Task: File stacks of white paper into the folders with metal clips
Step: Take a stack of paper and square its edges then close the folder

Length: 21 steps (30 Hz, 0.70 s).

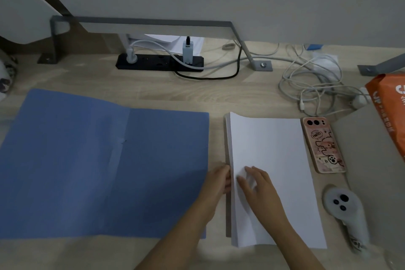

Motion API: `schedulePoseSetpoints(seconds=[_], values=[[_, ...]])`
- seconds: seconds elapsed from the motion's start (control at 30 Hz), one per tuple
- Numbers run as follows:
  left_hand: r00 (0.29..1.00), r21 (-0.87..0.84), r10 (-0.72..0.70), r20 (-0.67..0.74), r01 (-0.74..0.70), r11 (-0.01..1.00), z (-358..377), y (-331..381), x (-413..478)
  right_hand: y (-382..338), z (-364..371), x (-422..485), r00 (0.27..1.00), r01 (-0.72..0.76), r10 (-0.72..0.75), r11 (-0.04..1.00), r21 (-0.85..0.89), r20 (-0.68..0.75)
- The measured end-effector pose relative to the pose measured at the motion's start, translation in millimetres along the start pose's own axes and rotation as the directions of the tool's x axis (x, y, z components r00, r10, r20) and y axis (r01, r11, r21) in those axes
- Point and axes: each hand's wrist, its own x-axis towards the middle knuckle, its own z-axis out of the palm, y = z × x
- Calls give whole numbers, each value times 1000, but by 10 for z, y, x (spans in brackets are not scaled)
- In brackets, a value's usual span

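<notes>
Your blue folder [105, 166] lies open and flat on the left of the wooden desk [153, 94], its centre crease running up the middle. The stack of white paper [274, 155] sits just to the right of it, apart from the folder by a thin strip of desk.

Both of your hands are at the stack's near left corner. Your left hand [217, 184] is tucked against the stack's left side, over the folder's right edge. Its fingers curl in toward the paper, but the tips are hidden behind the edge, so I can't tell whether they've got a grip. Your right hand [258, 188] rests on top with fingers spread and fairly straight, pressing down. The top sheet puckers a little under the fingertips, and nothing is held.

To the right of the stack a phone [323, 144] in a pink cartoon case lies face down, just beside the paper. Nearer you there's a white controller [346, 215]. Along the back of the desk you have a black power strip [160, 62] and a tangle of white cables [313, 85]. An orange packet [390, 107] pokes in at the far right.
</notes>
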Motion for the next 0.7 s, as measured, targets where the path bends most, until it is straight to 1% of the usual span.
schedulePoseSetpoints(seconds=[0.17,0.23,0.37,0.53,0.7], values=[[994,-11,73,84,-73,997,69,-28,-119,2,-47,-5,998,-47,54,988,147,-44],[991,-10,96,94,-95,995,81,-54,-132,11,-74,-23,997,-58,66,976,208,-31],[985,-2,126,117,-126,992,80,-62,-166,27,-94,-52,998,-66,68,960,271,4],[981,-31,140,136,-137,990,66,-48,-178,-3,-89,-63,997,-68,71,957,284,-1],[979,-42,164,122,-160,986,70,-56,-175,-6,-84,-69,998,-62,64,963,261,-1]])
